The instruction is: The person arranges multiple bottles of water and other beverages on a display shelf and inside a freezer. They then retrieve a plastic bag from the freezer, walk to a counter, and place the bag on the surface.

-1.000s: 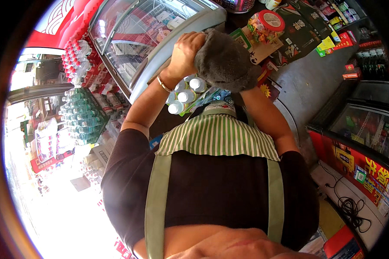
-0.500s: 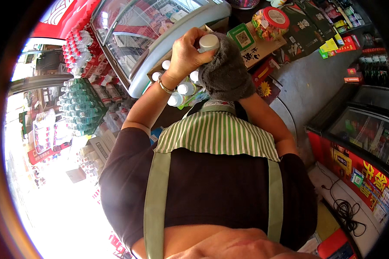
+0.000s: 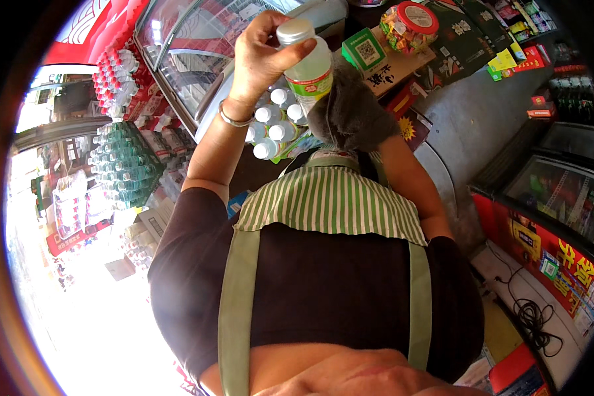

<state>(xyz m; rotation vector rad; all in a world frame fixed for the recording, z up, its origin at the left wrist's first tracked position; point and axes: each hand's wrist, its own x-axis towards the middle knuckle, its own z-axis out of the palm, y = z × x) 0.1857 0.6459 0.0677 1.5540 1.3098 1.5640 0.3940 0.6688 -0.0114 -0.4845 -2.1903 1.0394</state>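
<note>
Pinched by its white cap in my left hand (image 3: 256, 58) is a clear plastic bottle (image 3: 310, 72) of pale liquid with a green and red label. It stands nearly upright in front of me. A dark grey fluffy cloth (image 3: 351, 109) covers my right hand, whose fingers are hidden; only the right wrist (image 3: 391, 142) comes out of it. The cloth presses against the lower right side of the bottle and hides its base. Beside and below my left hand, several similar white-capped bottles (image 3: 280, 130) stand close together.
A glass-topped freezer (image 3: 208, 46) lies beyond my left arm. At the back are a green code sign (image 3: 364, 50) and a red-lidded candy jar (image 3: 409, 28). Stacked bottles (image 3: 122, 162) stand at left, another chest freezer (image 3: 554, 198) at right, with a coiled black cable (image 3: 534, 323) near it.
My left hand has moved up and slightly left with the bottle. The cloth has slid down off the bottle's upper part, so its label now shows. More standing bottles have come into sight.
</note>
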